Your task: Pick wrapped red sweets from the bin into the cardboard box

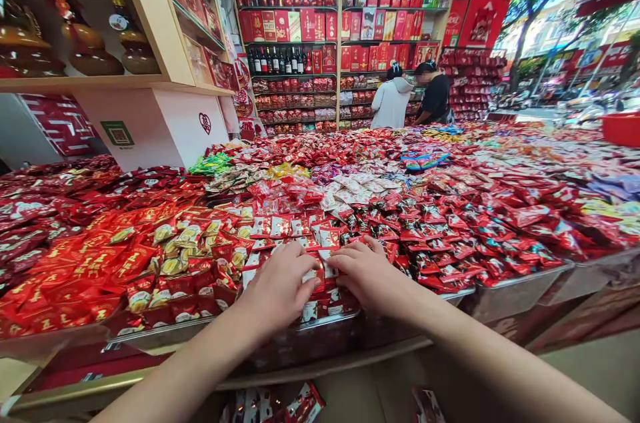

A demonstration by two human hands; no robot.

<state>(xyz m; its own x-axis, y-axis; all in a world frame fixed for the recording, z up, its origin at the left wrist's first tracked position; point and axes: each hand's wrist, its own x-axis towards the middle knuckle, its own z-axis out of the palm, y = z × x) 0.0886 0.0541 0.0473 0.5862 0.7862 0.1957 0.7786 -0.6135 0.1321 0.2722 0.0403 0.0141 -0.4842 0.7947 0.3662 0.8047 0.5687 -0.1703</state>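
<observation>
My left hand [281, 282] lies over small red-and-white wrapped candy packets [285, 226] in a clear bin [333, 320] at the front of the display. Its fingers curve over the packets, and the thumb stands apart, pointing right. Just to the right, my right hand [364, 274] rests on the same pile with its fingers spread, the foremost ones touching packets. A narrow strip of packets [327, 270] shows between the two hands. The undersides of both hands are hidden, so I cannot see whether a packet is pinched there.
Gold-and-red packets [185, 243] fill the bin on the left; dark red packets [435, 236] lie on the right. Below the display are more packets [303, 403]. Two people [393, 100] stand near the back shelves [340, 30]. A white pillar [170, 126] rises at left.
</observation>
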